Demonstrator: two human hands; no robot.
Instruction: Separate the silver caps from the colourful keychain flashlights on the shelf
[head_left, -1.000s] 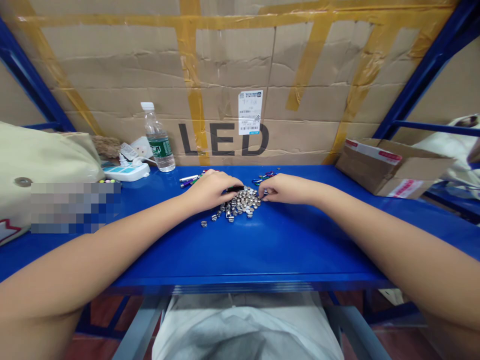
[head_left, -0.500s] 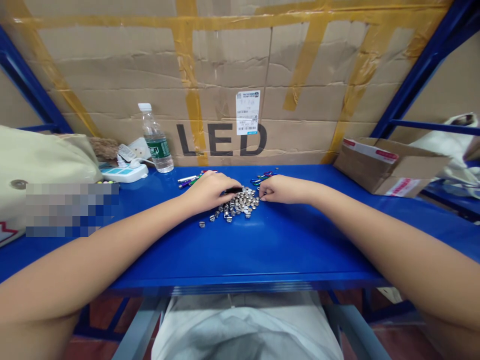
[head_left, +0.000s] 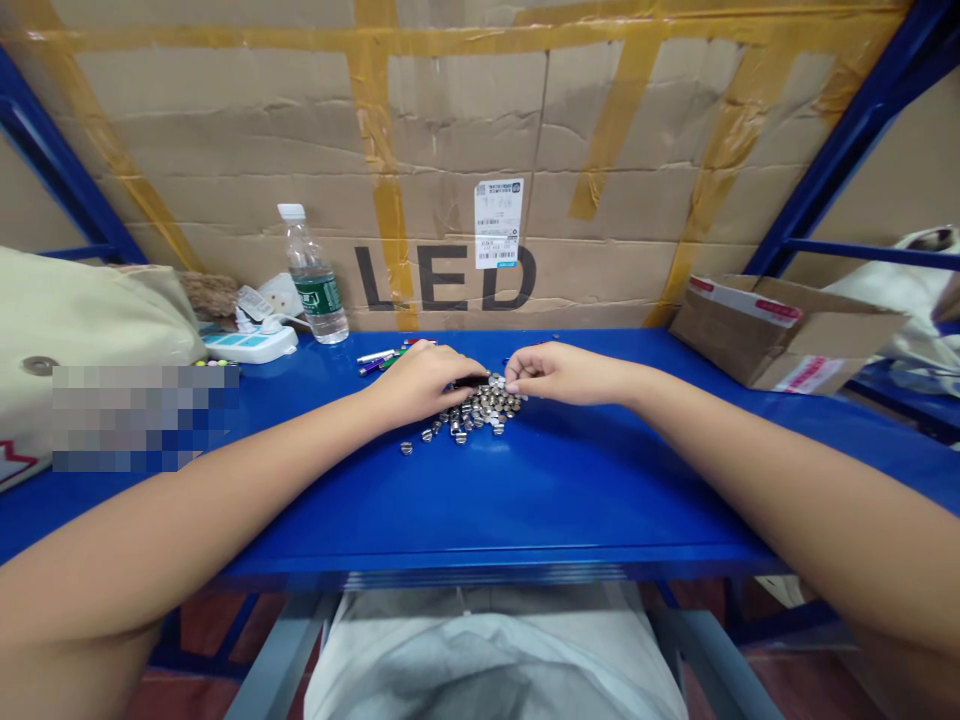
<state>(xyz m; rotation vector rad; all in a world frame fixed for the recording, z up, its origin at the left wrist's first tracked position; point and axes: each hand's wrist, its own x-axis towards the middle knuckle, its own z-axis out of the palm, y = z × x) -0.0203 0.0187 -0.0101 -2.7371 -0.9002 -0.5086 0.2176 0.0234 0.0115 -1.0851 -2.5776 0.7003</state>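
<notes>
Heap of small round silver metal caps (head_left: 474,414): lying mid-worktop on the glossy blue metal worktop (head_left: 525,500), a few strays sitting just beside its near-left edge. Left hand (head_left: 420,380): resting on the heap's left side, fingers curling around a slim black stick-like item (head_left: 469,381). Right hand (head_left: 559,372): hovering at the heap's far-right edge, fingertips pinching together; what they are grasping is too small to tell. Clear plastic water bottle with green label (head_left: 315,280): standing upright far left, water showing inside. Open brown cardboard box (head_left: 780,330): sitting far right, contents hidden.
</notes>
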